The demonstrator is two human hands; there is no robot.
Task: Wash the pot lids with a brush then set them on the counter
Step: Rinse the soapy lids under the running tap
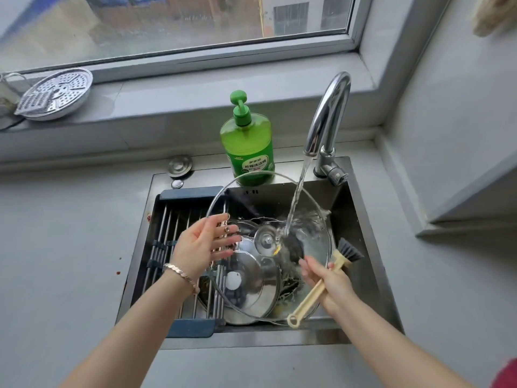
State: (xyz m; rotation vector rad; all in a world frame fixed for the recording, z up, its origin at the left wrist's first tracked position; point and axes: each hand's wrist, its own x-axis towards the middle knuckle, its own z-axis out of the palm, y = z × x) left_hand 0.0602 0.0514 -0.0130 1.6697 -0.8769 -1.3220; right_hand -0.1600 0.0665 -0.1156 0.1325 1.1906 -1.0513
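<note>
A large clear glass pot lid [249,197] is held tilted over the sink, under the running water. My left hand [205,245] supports its left side with straight, spread fingers behind the glass. My right hand [326,278] grips the cream handle of a dish brush [316,292], whose dark bristles [351,250] stick out past the lid's right edge. The lid's round knob [265,242] faces me, and water strikes beside it. Another lid, of steel [251,284], lies in the sink beneath and is seen through the glass.
A chrome faucet [327,119] runs at the back right of the steel sink [372,247]. Green dish soap bottle [247,144] stands behind the basin. A blue-framed drying rack [179,236] spans the sink's left side. A perforated steamer plate [56,93] leans on the windowsill. Grey counter [61,247] surrounds.
</note>
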